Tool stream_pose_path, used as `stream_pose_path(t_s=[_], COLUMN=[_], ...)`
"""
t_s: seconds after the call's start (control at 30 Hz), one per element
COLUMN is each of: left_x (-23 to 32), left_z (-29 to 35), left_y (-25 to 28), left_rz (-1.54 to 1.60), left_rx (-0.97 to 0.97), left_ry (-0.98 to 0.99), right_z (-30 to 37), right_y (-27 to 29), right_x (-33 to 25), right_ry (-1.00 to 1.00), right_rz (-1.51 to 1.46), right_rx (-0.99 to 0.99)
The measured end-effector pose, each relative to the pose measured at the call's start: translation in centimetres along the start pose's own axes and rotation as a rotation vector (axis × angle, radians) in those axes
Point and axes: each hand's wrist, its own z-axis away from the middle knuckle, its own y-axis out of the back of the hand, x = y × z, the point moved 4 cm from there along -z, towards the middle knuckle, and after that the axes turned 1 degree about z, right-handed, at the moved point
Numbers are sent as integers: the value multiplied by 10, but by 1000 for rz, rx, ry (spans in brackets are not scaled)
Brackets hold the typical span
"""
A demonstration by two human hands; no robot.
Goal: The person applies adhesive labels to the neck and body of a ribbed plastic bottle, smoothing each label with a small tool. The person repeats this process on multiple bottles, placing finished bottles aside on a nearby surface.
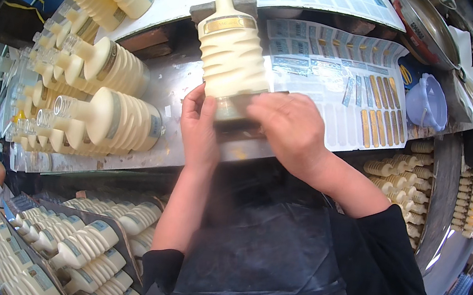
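A cream-coloured bottle [230,57] with a spirally ridged body and a clear glass neck lies tilted on a dark block-like support [197,12], its neck pointing away from me. A gold label sits on its shoulder, and a bluish label [231,108] shows near its base. My left hand [199,116] grips the left side of the base, thumb on the near face. Over the right side of the base, my right hand [290,125] is curled with its fingers pressed together, slightly blurred. Something dark shows by its fingertips, too indistinct to name.
Several similar bottles [126,121] lie stacked on the table's left. Right of the support is a sheet of gold and blue labels [387,93], with a lavender bucket [427,104] beyond. Crates of bottles [86,241] stand lower left; more bottles [402,184] fill shelves at right.
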Motion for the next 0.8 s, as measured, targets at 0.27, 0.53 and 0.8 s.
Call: stream_pose_path(t_s=[0.27, 0.53, 0.8], left_x=[8, 13, 11], left_z=[2, 6, 8], left_y=[9, 13, 18], left_rz=[59, 123, 12], left_rx=[38, -51, -104], left_ry=[55, 129, 94], right_z=[-32, -35, -24], right_y=[-13, -33, -37], right_x=[-32, -50, -41], right_ry=[157, 209, 5], right_rz=[88, 230, 44], right_rx=[-211, -241, -325])
